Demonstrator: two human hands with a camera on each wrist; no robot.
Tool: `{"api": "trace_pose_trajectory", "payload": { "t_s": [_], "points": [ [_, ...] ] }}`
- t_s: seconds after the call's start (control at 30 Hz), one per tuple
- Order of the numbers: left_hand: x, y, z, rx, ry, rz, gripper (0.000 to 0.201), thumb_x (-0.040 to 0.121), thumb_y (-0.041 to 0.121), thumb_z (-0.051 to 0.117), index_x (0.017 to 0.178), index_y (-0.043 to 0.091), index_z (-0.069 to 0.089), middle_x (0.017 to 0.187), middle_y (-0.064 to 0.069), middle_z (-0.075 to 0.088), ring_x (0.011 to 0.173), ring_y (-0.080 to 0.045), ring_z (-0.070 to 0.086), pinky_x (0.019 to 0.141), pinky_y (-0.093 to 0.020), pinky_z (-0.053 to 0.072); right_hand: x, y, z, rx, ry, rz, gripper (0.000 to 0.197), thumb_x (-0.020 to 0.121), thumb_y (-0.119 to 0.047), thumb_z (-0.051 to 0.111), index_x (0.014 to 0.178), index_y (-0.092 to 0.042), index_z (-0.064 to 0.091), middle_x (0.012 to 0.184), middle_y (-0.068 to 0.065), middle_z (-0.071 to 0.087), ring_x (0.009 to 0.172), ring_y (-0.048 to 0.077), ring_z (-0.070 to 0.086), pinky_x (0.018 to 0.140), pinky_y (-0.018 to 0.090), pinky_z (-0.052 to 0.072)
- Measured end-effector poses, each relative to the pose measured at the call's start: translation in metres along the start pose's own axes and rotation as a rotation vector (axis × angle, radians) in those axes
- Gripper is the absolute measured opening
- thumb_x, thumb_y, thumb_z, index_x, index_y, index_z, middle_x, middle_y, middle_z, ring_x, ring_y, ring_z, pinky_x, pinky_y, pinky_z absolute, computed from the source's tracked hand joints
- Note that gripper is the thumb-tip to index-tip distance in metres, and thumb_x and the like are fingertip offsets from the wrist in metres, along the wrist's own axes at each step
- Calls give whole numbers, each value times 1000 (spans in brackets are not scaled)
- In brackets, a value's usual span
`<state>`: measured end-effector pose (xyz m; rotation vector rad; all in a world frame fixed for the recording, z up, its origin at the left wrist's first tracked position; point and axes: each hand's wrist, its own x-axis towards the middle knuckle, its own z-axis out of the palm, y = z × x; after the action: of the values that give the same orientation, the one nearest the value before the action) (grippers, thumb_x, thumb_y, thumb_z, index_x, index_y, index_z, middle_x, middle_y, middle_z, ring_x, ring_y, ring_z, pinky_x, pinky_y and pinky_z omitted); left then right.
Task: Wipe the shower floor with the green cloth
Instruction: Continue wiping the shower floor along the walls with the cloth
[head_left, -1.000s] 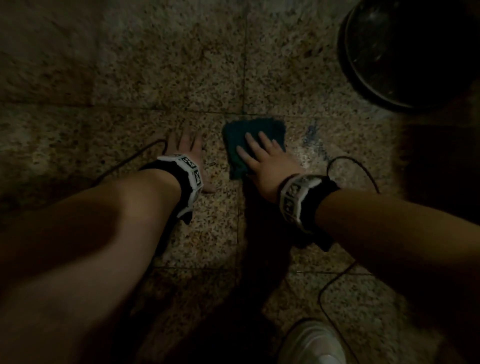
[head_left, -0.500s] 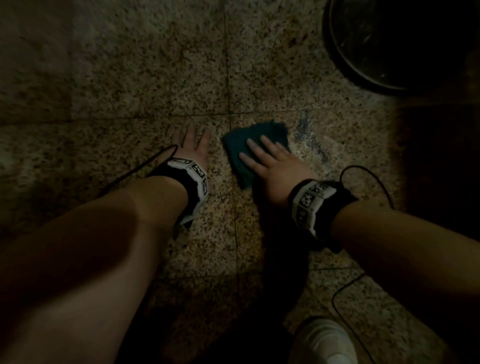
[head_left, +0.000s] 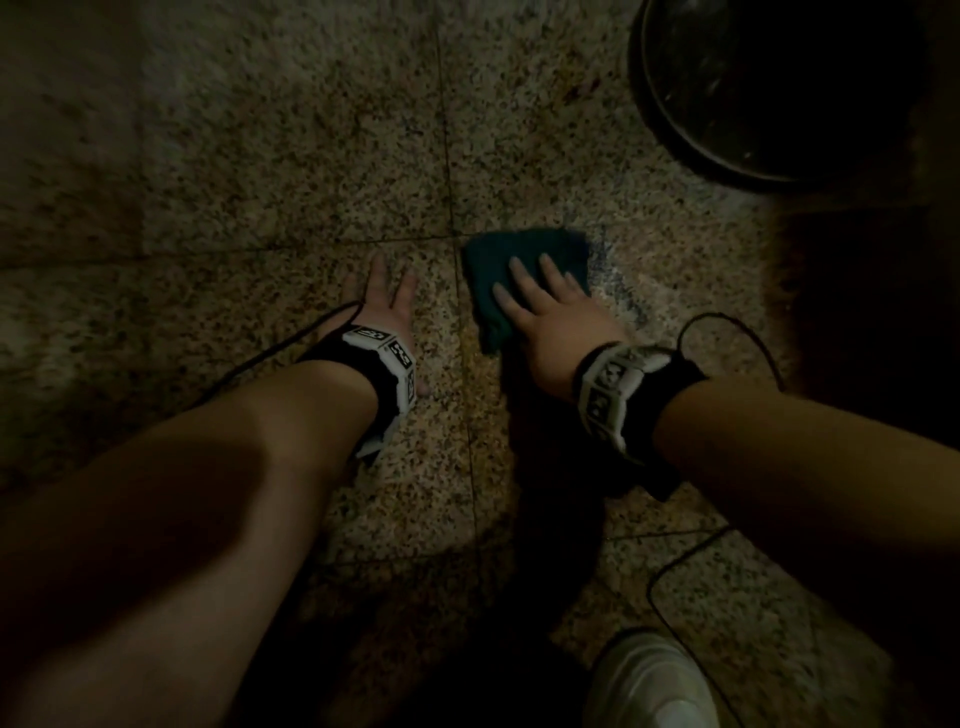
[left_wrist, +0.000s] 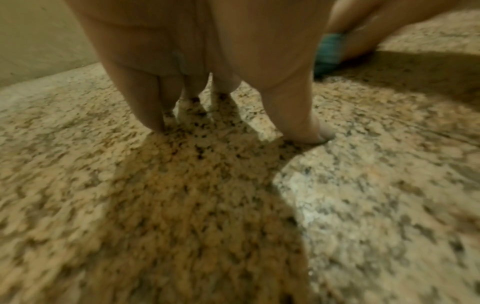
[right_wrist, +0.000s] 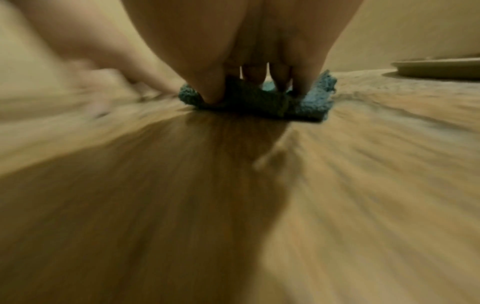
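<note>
A folded green cloth (head_left: 493, 270) lies flat on the speckled granite shower floor (head_left: 311, 156). My right hand (head_left: 540, 306) lies on top of it with straight fingers, pressing it to the floor. In the right wrist view the fingertips (right_wrist: 213, 92) press into the cloth (right_wrist: 317, 96). My left hand (head_left: 382, 296) rests flat on the bare floor just left of the cloth, fingers spread, holding nothing. The left wrist view shows its fingertips (left_wrist: 153, 119) propped on the floor (left_wrist: 182, 205), with the cloth (left_wrist: 328, 53) at the upper right.
A dark round basin (head_left: 769, 88) stands at the far right, also in the right wrist view as a low rim (right_wrist: 436, 67). My white shoe (head_left: 649, 680) is at the near right. Thin black cables (head_left: 685, 561) trail from both wrists across the floor.
The right hand has slid the cloth a little across the tile, staying right of the grout line. The left hand stays planted on the floor.
</note>
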<state>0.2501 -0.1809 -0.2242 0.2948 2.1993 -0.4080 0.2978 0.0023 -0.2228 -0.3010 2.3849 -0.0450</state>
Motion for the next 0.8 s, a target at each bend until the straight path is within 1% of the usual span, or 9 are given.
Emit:
{"api": "trace_pose_trajectory", "payload": {
  "t_s": [0.13, 0.23, 0.3, 0.37, 0.4, 0.47, 0.53, 0.67, 0.8],
  "points": [
    [-5, 10, -6, 57, -17, -43, 129, 71, 62, 69, 144, 18, -28, 152, -15, -27, 144, -37, -4, 114, -47, 18, -40, 7, 38, -32, -107, -32, 70, 101, -24, 34, 149, -28, -17, 151, -2, -35, 141, 29, -25, 116, 45, -6],
    [-3, 12, -5, 75, -27, -64, 130, 70, 64, 67, 144, 16, -28, 152, -18, -26, 144, -38, -1, 112, -47, 22, -55, 10, 54, -51, -152, -35, 70, 101, -27, 33, 148, -25, -20, 136, -5, -43, 140, 30, -28, 116, 44, -7],
    [-3, 12, -5, 53, -39, -70, 130, 69, 63, 68, 145, 16, -27, 152, -17, -26, 144, -38, 1, 113, -49, 25, -57, 11, 56, -63, -139, -38, 70, 102, -30, 32, 148, -24, -21, 140, -4, -42, 140, 31, -27, 116, 42, -9],
    [-6, 14, -7, 54, -51, -74, 126, 73, 64, 65, 145, 15, -27, 153, -18, -22, 144, -37, 5, 112, -48, 27, -57, 13, 54, -73, -125, -44, 70, 102, -32, 32, 148, -25, -21, 149, -1, -35, 141, 30, -26, 116, 41, -8],
    [-7, 16, -8, 66, -53, -79, 124, 75, 64, 63, 145, 14, -26, 154, -19, -20, 144, -37, 5, 111, -47, 25, -57, 14, 53, -78, -124, -47, 70, 102, -32, 32, 148, -25, -21, 152, 0, -33, 141, 30, -25, 116, 41, -8],
    [-10, 18, -10, 97, -39, -81, 122, 77, 63, 62, 145, 12, -25, 154, -20, -19, 144, -36, 4, 113, -45, 22, -53, 16, 50, -82, -119, -42, 70, 102, -33, 33, 148, -25, -19, 153, 0, -30, 142, 30, -23, 116, 40, -7],
    [-8, 19, -10, 99, -34, -89, 119, 79, 58, 63, 146, 13, -25, 155, -19, -17, 144, -35, 6, 112, -44, 22, -46, 21, 43, -63, -83, -4, 71, 101, -35, 34, 149, -26, -17, 155, 1, -27, 143, 30, -20, 116, 40, -5],
    [3, 20, -8, -1, -40, -141, 99, 91, 38, 59, 148, 22, -21, 156, -11, -19, 144, -34, 6, 107, -47, 32, -16, 37, 13, 17, -8, 136, 71, 99, -22, 36, 150, -26, -14, 156, 2, -23, 144, 30, -16, 117, 40, 0],
    [6, 22, -11, -5, -53, -136, 101, 90, 40, 60, 148, 22, -20, 156, -12, -18, 144, -35, 6, 105, -46, 34, 4, 44, -12, 124, 20, 245, 73, 97, -12, 37, 150, -30, -10, 156, -2, -23, 145, 28, -15, 117, 40, 3]
  ]
}}
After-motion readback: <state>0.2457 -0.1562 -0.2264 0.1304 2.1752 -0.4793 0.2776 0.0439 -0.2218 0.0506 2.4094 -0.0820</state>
